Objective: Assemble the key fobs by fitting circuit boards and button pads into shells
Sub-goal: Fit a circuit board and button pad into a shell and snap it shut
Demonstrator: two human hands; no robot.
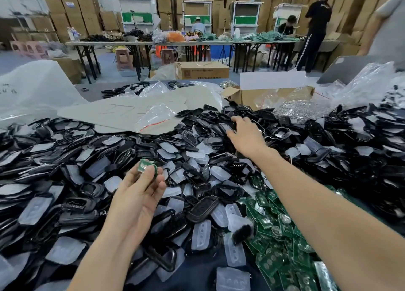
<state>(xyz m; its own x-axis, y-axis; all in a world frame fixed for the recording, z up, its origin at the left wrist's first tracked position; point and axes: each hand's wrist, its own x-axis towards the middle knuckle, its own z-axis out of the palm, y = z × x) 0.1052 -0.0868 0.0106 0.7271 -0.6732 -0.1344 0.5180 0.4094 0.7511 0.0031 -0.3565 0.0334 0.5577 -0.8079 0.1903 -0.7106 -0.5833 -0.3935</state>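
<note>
Lower right of frame: heap of green rectangular circuit boards (282, 242), faces up and down, silver round contacts visible on several. Markings on the boards are too small to read.

Just left of the heap and mixed through the centre: translucent white rubber button pads (201, 236), oblong, with a row of small raised bumps.

Lower left to mid right: large pile of black plastic shells (87, 205), glossy open frames, tangled with the pads.

Left hand (135, 198), centre-left, raised above the pile with the palm turned up. Thumb and fingertips pinch one small green circuit board (148, 166) by its edge.

Right hand (245, 135), centre, arm stretched out to the far part of the pile. Fingers and thumb curl round one black shell (225, 127) lying on top of the others.

Behind the pile, centre-left: grey cardboard sheet (98, 113) with red handwriting, not legible. A clear plastic bag (153, 115) lies on it.

Upper centre-right: open brown cardboard box (241, 96) with plastic bags inside.

Farther, on the floor: brown carton (201, 70) with dark print; only "DTV" is partly readable.

Top of frame: folding tables (153, 43) loaded with parts, and people (315, 27) working there before stacked cartons.
</note>
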